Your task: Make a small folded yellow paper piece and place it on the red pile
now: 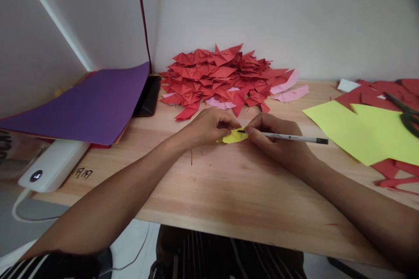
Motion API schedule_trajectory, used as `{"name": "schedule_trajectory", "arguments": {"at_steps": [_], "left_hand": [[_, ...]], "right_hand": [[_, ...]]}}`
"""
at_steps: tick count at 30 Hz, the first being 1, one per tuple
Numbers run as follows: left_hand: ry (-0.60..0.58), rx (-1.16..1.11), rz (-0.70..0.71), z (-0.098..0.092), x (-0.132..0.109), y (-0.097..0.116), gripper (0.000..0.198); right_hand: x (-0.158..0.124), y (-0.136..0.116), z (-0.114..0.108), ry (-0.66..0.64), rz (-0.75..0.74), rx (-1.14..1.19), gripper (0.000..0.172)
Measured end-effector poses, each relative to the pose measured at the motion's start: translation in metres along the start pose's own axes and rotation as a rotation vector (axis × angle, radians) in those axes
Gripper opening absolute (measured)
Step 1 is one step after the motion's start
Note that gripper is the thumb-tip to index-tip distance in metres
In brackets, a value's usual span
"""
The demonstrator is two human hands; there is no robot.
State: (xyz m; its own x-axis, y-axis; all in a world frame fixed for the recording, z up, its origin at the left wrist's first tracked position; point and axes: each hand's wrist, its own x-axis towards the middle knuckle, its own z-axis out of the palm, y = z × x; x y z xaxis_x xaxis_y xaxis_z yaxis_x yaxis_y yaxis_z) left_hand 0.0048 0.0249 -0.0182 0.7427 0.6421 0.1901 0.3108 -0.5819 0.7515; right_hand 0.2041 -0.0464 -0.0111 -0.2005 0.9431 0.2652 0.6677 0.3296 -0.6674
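Observation:
A small folded yellow paper (pixel 235 136) lies on the wooden table in the middle of the view, between my two hands. My left hand (pixel 209 126) holds it from the left, thumb and fingers closed at its edge. In my right hand (pixel 278 137) is a slim white pen (pixel 290 137) with a black end cap. The pen's tip touches or hovers just over the yellow paper; which of the two is unclear. Just beyond my hands rises a large pile of folded red paper pieces (pixel 209 72), with pink strips (pixel 291 93) at its right side.
Purple paper sheets (pixel 88 100) cover part of a black phone (pixel 149 96) on the left, above a white power bank (pixel 59 165) with a cable. Yellow sheets (pixel 363 130), red scraps (pixel 369 93) and dark scissors (pixel 409 122) lie right. A wall (pixel 245 13) stands behind.

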Motion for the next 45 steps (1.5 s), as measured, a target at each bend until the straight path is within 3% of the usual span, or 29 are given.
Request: {"name": "schedule_trajectory", "arguments": {"at_steps": [45], "left_hand": [[-0.012, -0.004, -0.001, 0.0001, 0.0006, -0.0026, 0.029]], "right_hand": [[0.0004, 0.0007, 0.0005, 0.0, -0.01, 0.0, 0.011]]}}
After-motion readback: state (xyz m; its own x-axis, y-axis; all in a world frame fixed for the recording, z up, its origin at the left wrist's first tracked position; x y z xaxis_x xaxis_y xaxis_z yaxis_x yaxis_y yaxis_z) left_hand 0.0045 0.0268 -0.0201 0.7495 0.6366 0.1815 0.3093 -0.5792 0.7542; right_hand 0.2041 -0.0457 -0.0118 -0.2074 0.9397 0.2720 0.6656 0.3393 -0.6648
